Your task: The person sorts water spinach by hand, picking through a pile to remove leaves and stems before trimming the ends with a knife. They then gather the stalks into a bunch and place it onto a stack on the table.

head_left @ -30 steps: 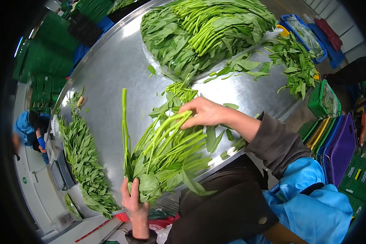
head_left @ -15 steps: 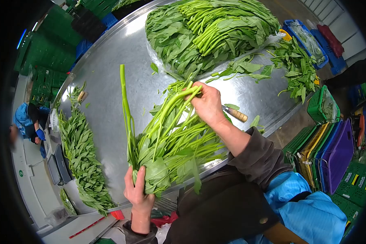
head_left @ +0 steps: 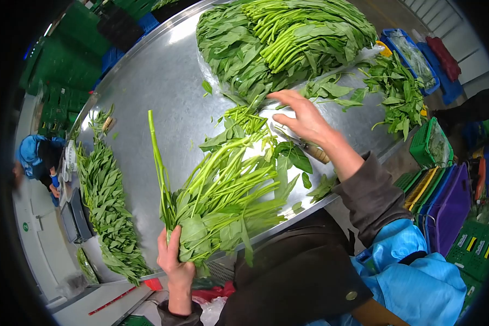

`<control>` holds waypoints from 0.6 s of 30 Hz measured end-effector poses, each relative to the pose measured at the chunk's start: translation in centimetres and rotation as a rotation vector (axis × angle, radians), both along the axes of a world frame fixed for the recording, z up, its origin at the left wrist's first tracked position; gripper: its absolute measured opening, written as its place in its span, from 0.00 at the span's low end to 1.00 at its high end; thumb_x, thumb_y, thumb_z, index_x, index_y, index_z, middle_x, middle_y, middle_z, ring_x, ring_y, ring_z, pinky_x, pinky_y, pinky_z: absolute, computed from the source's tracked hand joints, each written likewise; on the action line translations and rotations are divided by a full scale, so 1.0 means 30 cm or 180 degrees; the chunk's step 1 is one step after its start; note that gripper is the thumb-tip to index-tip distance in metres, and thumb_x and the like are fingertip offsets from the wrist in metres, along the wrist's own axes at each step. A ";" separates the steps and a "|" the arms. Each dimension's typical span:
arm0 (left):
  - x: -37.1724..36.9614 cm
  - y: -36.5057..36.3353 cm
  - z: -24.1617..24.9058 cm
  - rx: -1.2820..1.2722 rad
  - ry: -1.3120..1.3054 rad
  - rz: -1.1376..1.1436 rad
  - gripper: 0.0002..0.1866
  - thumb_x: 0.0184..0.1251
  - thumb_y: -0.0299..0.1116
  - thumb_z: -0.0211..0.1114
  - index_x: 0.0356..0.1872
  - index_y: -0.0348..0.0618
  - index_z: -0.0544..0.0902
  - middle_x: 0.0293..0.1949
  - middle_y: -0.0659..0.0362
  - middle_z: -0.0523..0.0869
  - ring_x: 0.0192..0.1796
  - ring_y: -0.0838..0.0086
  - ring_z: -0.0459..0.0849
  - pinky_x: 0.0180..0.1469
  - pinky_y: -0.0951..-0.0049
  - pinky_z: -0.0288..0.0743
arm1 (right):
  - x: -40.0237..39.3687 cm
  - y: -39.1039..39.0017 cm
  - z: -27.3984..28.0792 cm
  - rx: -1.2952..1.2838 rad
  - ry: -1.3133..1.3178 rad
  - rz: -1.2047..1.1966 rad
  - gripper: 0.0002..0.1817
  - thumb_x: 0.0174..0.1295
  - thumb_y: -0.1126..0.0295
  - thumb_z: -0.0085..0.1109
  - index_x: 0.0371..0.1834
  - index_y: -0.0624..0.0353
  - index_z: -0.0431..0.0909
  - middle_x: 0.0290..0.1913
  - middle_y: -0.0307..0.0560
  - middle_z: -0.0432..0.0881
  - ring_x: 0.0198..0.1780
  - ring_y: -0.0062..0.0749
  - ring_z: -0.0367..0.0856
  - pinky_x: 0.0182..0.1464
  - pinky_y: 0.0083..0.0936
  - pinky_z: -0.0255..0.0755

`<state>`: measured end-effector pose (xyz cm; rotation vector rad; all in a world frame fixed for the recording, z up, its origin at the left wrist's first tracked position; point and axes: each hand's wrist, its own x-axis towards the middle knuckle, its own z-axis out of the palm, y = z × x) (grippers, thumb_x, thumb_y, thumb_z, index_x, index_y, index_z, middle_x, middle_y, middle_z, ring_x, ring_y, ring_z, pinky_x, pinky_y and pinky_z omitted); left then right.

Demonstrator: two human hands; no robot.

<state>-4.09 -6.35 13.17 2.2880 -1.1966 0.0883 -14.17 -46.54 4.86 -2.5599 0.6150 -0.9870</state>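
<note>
My left hand (head_left: 174, 261) grips a bunch of green stemmed leafy vegetables (head_left: 223, 190) by its leafy end at the near edge of the steel table (head_left: 146, 92). The stems fan out toward the right, and one long stem sticks up to the left. My right hand (head_left: 304, 117) is open with fingers spread, hovering above the table just beyond the bunch and close to the large heap of greens (head_left: 277, 38). A knife with a wooden handle (head_left: 309, 149) lies on the table under my right wrist.
A row of sorted greens (head_left: 106, 201) lies along the left side of the table. Loose leaves (head_left: 396, 87) are scattered at the right. Coloured crates (head_left: 445, 190) stand by the right edge. Another person in blue (head_left: 35, 157) is at the far left.
My right hand let go of the stems and moved up and right, toward the big heap. The bunch in my left hand dropped lower onto the table.
</note>
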 end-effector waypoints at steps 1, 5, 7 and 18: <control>0.002 -0.002 0.008 -0.0029 0.0015 -0.0059 0.33 0.36 0.13 0.63 0.53 0.41 0.80 0.53 0.41 0.79 0.49 0.49 0.83 0.47 0.64 0.78 | 0.027 0.021 0.032 0.1405 0.0100 0.0594 0.16 0.59 0.64 0.61 0.48 0.59 0.82 0.38 0.48 0.86 0.40 0.32 0.84 0.45 0.27 0.75; 0.013 0.008 0.020 0.0138 -0.0277 -0.0281 0.33 0.31 0.15 0.63 0.50 0.41 0.82 0.52 0.39 0.78 0.48 0.46 0.82 0.46 0.62 0.78 | 0.118 0.050 0.046 0.2338 0.2233 0.2760 0.20 0.58 0.64 0.62 0.53 0.59 0.81 0.45 0.49 0.85 0.45 0.31 0.83 0.49 0.25 0.74; 0.015 0.010 0.024 0.0151 -0.0323 -0.0345 0.33 0.30 0.16 0.63 0.50 0.41 0.82 0.52 0.39 0.78 0.47 0.46 0.83 0.45 0.62 0.78 | 0.128 0.084 0.056 0.2702 0.2362 0.3099 0.21 0.57 0.64 0.63 0.54 0.59 0.80 0.45 0.48 0.85 0.44 0.30 0.83 0.49 0.24 0.74; 0.025 0.033 0.037 0.0411 -0.0572 -0.0641 0.30 0.32 0.26 0.74 0.48 0.47 0.85 0.50 0.38 0.79 0.43 0.49 0.84 0.42 0.62 0.79 | 0.093 0.243 -0.001 0.3125 0.1182 0.3372 0.14 0.62 0.63 0.60 0.45 0.61 0.84 0.31 0.41 0.85 0.32 0.23 0.81 0.37 0.23 0.73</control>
